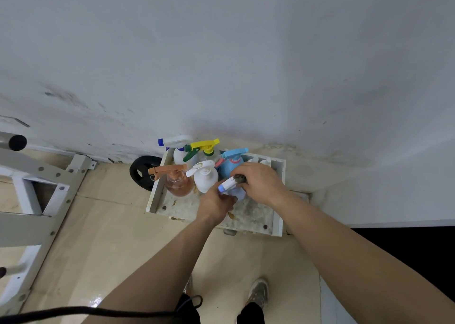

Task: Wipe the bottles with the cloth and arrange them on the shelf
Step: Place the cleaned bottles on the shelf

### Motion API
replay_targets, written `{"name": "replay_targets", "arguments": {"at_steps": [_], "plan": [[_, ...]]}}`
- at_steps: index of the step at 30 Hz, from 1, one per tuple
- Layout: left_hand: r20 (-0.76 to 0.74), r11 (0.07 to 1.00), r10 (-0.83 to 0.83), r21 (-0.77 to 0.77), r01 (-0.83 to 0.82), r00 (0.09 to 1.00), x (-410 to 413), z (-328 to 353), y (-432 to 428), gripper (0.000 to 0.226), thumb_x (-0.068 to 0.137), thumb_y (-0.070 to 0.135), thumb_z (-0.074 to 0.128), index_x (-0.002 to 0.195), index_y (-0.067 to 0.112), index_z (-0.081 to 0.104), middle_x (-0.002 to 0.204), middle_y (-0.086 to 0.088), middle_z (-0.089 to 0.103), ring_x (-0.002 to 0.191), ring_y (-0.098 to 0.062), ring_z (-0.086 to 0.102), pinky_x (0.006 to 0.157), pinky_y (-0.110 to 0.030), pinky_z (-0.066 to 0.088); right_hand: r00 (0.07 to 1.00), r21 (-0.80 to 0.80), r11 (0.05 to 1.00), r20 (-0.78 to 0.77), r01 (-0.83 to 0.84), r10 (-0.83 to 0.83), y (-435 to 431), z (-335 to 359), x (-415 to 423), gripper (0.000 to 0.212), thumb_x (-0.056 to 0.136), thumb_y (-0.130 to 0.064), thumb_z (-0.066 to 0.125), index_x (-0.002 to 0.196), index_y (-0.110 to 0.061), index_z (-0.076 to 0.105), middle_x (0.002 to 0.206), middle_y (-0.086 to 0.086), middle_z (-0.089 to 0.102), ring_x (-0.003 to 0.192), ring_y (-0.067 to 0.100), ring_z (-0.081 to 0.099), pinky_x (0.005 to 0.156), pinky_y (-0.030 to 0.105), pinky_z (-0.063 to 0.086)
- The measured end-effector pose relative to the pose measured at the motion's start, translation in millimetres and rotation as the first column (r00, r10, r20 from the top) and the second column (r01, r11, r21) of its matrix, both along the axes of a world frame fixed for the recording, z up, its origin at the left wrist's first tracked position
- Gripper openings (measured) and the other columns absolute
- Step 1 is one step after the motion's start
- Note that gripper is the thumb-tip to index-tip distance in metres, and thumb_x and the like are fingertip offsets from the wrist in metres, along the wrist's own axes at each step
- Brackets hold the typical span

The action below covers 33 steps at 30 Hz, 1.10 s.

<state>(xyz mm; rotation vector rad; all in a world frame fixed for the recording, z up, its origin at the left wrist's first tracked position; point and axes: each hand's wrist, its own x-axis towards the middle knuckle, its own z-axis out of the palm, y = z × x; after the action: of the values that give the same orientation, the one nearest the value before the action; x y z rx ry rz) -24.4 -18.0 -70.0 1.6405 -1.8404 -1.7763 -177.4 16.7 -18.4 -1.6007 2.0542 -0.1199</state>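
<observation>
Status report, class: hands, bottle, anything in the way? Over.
Both grip one bottle above the shelf: left hand low, right hand on top. Behind it, other bottles crowd.

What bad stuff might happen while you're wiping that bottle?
1. The blue-tipped bottle, held by the left hand and by the right hand with the cloth, hangs close beside the white pump bottle and the orange spray bottle. A swing might topple them.
2. The shelf floor looks stained, so the wiped bottle might get dirty again once set down there.
</observation>
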Motion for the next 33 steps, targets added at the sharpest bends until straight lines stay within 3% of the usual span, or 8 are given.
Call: {"name": "replay_targets", "arguments": {"at_steps": [5,10,20,27,33], "plan": [[-0.012,0.993,0.104,-0.056,-0.105,0.994,-6.9,-15.2,-0.2,0.019,0.085,0.020,0.079,0.101,0.025,0.068,0.091,-0.009,0.075,0.081,-0.024,0.070,0.076,-0.038,0.058,0.999,-0.057,0.998,0.019,0.034,-0.033,7.3,-10.1,0.3,0.026,0.087,-0.029,0.073,0.112,-0.026,0.072,0.111,-0.005,0.069,0.101,0.022,0.062,0.079,0.045,0.055],[-0.004,0.979,0.169,-0.117,-0.168,0.986,-12.5,-25.0,3.0,0.026,0.082,0.025,0.082,0.105,0.017,0.074,0.093,-0.004,0.074,0.084,-0.022,0.070,0.077,-0.039,0.059,0.997,-0.093,0.994,0.040,0.063,-0.059,12.6,-14.2,2.4,0.037,0.076,-0.029,0.083,0.111,-0.030,0.071,0.108,-0.007,0.070,0.097,0.020,0.063,0.077,0.046,0.055],[0.011,0.971,0.200,-0.133,-0.196,0.980,-14.9,-33.0,3.4,0.024,0.083,0.020,0.081,0.103,0.010,0.074,0.092,-0.003,0.072,0.081,-0.018,0.065,0.058,-0.015,0.042,0.994,-0.135,0.986,0.042,0.101,-0.096,15.7,-16.7,5.0,0.037,0.075,-0.025,0.084,0.110,-0.029,0.072,0.103,-0.003,0.071,0.093,0.023,0.064,0.073,0.041,0.055],[-0.021,0.969,0.211,-0.126,-0.212,0.977,-15.8,-43.7,1.7,0.017,0.079,0.017,0.082,0.095,0.016,0.074,0.090,-0.005,0.075,0.082,-0.021,0.070,0.072,-0.036,0.059,0.988,-0.200,0.969,0.075,0.147,-0.135,20.2,-24.1,6.6,0.039,0.076,-0.020,0.083,0.114,-0.022,0.074,0.109,0.001,0.074,0.099,0.026,0.066,0.080,0.043,0.055],[-0.117,0.963,0.246,-0.082,-0.256,0.962,-15.2,-49.1,19.5,0.032,0.084,0.016,0.078,0.111,0.019,0.063,0.084,-0.002,0.074,0.062,-0.018,0.071,0.059,-0.040,0.061,0.977,-0.193,0.971,0.181,0.144,-0.109,19.4,-24.0,-0.7,0.028,0.086,-0.008,0.071,0.111,-0.021,0.075,0.107,0.002,0.073,0.097,0.026,0.065,0.080,0.042,0.054]]}}
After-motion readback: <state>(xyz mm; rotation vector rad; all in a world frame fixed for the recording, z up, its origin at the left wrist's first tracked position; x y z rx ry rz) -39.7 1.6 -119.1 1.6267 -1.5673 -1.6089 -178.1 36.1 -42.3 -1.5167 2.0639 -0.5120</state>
